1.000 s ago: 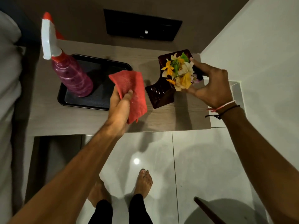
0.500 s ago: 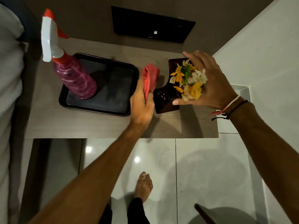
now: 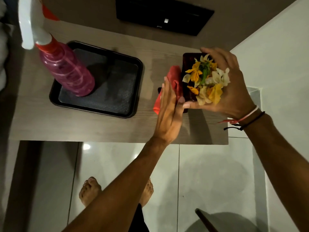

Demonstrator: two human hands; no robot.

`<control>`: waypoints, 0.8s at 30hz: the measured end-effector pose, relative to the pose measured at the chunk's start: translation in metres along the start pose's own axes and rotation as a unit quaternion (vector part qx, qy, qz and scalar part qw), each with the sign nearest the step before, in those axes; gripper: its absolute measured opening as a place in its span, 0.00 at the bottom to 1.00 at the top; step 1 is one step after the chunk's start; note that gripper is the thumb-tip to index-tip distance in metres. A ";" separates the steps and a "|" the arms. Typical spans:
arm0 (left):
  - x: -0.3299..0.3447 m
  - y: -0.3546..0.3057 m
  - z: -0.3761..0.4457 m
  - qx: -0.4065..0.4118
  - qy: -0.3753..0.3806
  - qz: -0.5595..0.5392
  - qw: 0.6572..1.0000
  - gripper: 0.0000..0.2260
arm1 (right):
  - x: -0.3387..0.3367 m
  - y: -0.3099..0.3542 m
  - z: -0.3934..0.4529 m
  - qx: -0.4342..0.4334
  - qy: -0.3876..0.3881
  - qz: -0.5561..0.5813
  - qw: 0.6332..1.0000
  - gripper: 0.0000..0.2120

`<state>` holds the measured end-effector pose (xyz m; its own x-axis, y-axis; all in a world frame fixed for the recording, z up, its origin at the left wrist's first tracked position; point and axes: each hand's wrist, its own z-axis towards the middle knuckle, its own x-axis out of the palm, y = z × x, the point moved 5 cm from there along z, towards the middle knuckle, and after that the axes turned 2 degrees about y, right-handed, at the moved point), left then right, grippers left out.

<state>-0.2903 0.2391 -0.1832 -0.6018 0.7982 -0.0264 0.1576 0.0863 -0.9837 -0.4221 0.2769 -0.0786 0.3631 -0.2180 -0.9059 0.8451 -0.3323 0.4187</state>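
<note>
A dark brown vase with yellow and white flowers stands at the right end of a wooden desk. My right hand grips the vase from the right, fingers wrapped over its top and thumb under the flowers. My left hand presses a red cloth against the vase's left side with straight fingers. Most of the vase is hidden behind the cloth, flowers and hands.
A black tray lies on the desk's left half, with a pink spray bottle standing in it. A dark panel hangs on the wall behind. A white wall stands right of the desk. My bare feet show on the tiled floor.
My left hand carried the red cloth rightward from above the tray's edge to the vase's side and flattened against it. My right hand closed further round the vase.
</note>
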 end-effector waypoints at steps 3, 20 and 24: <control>0.001 0.022 0.002 0.022 -0.001 0.087 0.996 0.33 | 0.002 -0.004 0.000 -0.003 -0.003 0.003 1.000 0.58; -0.063 0.001 0.006 0.068 -0.015 0.110 0.991 0.40 | 0.003 -0.002 -0.004 0.001 0.019 0.014 1.000 0.66; -0.025 0.002 -0.002 0.071 0.075 0.153 0.983 0.40 | 0.002 0.000 -0.004 -0.010 0.018 -0.004 1.000 0.66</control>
<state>-0.2735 0.2199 -0.1842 -0.4193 0.8537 -0.3087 0.1957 -0.2471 -0.9490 -0.4195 0.2795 -0.0809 0.3690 -0.1827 -0.9113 0.8556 -0.3163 0.4098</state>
